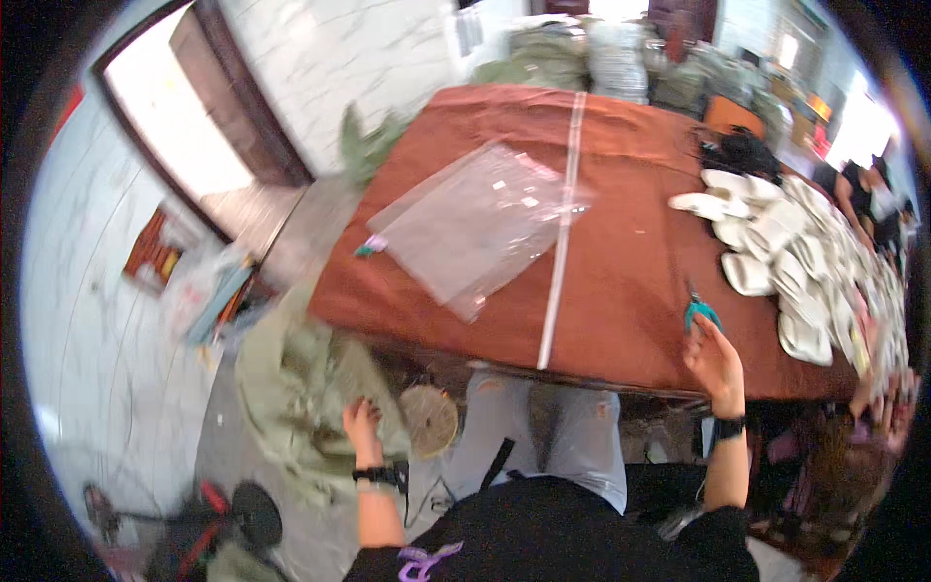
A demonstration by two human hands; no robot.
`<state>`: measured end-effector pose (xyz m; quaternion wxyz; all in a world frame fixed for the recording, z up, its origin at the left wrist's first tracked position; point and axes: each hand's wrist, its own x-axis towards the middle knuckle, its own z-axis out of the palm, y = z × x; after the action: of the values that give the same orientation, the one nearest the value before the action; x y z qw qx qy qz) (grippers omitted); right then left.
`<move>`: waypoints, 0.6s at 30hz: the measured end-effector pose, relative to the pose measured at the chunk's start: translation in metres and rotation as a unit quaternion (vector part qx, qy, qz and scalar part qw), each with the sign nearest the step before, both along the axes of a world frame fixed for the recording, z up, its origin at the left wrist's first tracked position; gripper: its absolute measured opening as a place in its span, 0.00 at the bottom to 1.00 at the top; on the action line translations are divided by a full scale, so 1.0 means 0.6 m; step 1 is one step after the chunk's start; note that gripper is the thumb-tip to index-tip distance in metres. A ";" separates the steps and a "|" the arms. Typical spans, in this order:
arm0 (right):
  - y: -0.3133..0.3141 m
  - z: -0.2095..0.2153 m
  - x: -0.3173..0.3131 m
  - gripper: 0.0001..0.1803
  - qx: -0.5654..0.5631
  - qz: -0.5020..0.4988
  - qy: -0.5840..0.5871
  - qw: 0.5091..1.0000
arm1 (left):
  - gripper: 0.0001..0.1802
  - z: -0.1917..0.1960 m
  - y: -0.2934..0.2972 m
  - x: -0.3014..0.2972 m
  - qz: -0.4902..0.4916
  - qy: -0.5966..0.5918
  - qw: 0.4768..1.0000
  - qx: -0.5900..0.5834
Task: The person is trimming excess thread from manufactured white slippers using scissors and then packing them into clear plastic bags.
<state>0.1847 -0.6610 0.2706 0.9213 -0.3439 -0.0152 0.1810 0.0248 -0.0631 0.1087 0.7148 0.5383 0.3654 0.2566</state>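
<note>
On the near right part of the brown-covered table (621, 281), my right hand (716, 364) has its fingers closed at the teal handles of small scissors (700, 312), the blades pointing away from me. My left hand (363, 423) hangs below the table's near edge, over a pale green sack (301, 388), with its fingers loosely apart and holding nothing. A clear plastic bag (475, 228) lies flat on the left half of the table. White slipper-shaped pieces (766, 233) are heaped at the right, near my right hand.
A white strip (562, 233) runs across the tabletop. A black bundle (742, 153) lies behind the white heap. Other people (863, 199) are along the right side, one with a hand (892, 398) near the table's corner. Stuffed sacks (543, 53) stand beyond the table.
</note>
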 end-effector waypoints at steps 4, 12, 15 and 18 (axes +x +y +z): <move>-0.010 -0.037 -0.032 0.19 0.041 -0.026 0.007 0.999 | 0.17 -0.105 0.101 -0.054 0.191 0.003 0.981 0.011; -0.034 -0.053 -0.059 0.16 0.076 -0.073 0.027 0.994 | 0.22 -0.251 0.241 -0.156 0.124 0.356 0.902 0.209; -0.037 -0.031 -0.091 0.16 0.043 -0.114 0.042 0.992 | 0.24 -0.264 0.266 -0.128 0.114 0.304 0.943 0.079; -0.044 -0.037 -0.092 0.15 0.004 -0.136 0.058 0.989 | 0.25 -0.270 0.325 -0.109 0.154 0.207 0.965 0.034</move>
<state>0.1295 -0.6876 0.2483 0.9379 -0.3283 0.0845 0.0737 -0.0408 0.1321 -0.0534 0.5565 0.5407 0.5753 0.2589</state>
